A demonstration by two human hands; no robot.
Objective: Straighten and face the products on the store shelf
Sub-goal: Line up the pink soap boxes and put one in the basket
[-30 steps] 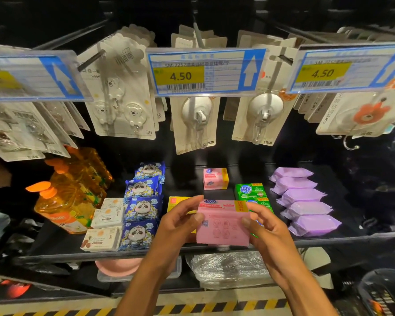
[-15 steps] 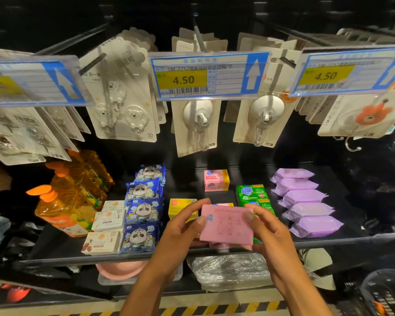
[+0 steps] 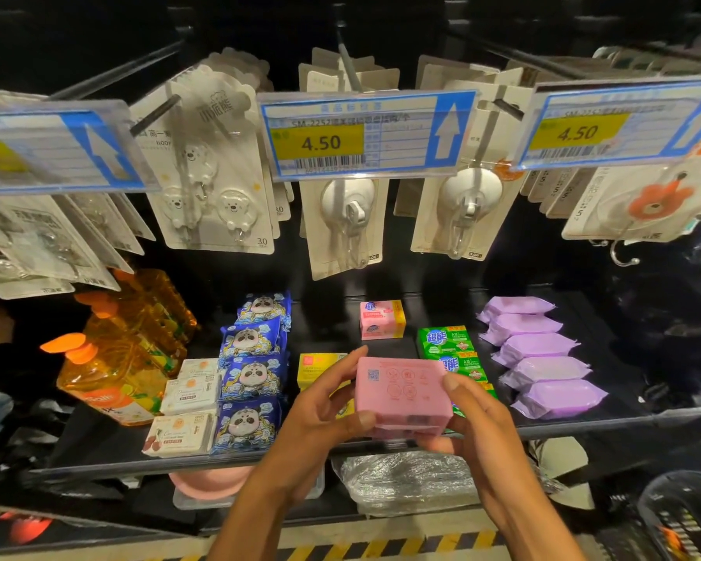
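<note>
Left hand: we grip the pink soap pack at its left end.
Right hand: we grip its right end.
Position: above the shelf front edge.

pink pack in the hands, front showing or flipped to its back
Back showing: the pink pack, gripped by the left hand and right hand, shows a QR code and small icons, no brand panel.

Holding a pink soap pack by its short ends between left hand and right hand, printed back facing up, slightly tilted, just above the front edge of the shelf. Farther back, alone, a smaller pink box, front showing. Just right, green packs in a file; beyond, five purple packs overlapping front to back. Left, a yellow box, partly hidden.
</note>
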